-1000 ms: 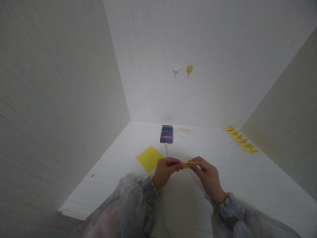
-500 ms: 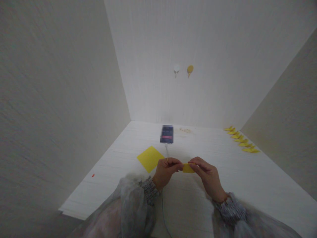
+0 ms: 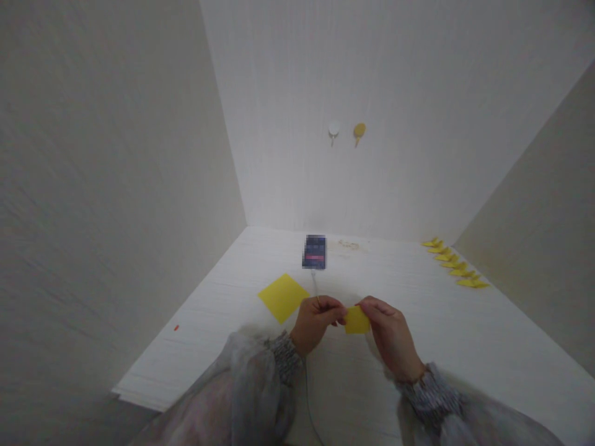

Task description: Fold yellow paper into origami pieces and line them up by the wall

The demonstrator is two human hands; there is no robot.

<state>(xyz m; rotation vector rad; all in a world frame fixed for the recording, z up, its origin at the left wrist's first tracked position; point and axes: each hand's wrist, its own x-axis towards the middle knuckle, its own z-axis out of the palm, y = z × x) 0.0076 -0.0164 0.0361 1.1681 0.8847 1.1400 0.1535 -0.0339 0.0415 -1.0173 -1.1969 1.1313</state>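
Between my two hands, just above the white table, is a small piece of yellow paper, roughly square in outline. My left hand pinches its left edge between thumb and fingers. At the upper right corner, my right hand grips the same paper, fingertips closed on it. A flat yellow sheet lies on the table just left of my left hand, turned like a diamond. Folds in the held paper are too small to make out.
A phone lies toward the back, its white cable running under my left wrist. Several folded yellow paper figures line the right side. A small red scrap lies far left. Two hooks are on the back wall.
The held paper has tilted, showing a taller, brighter face than before. My right fingers have shifted toward its upper right corner. The flat sheet and folded figures stay put.
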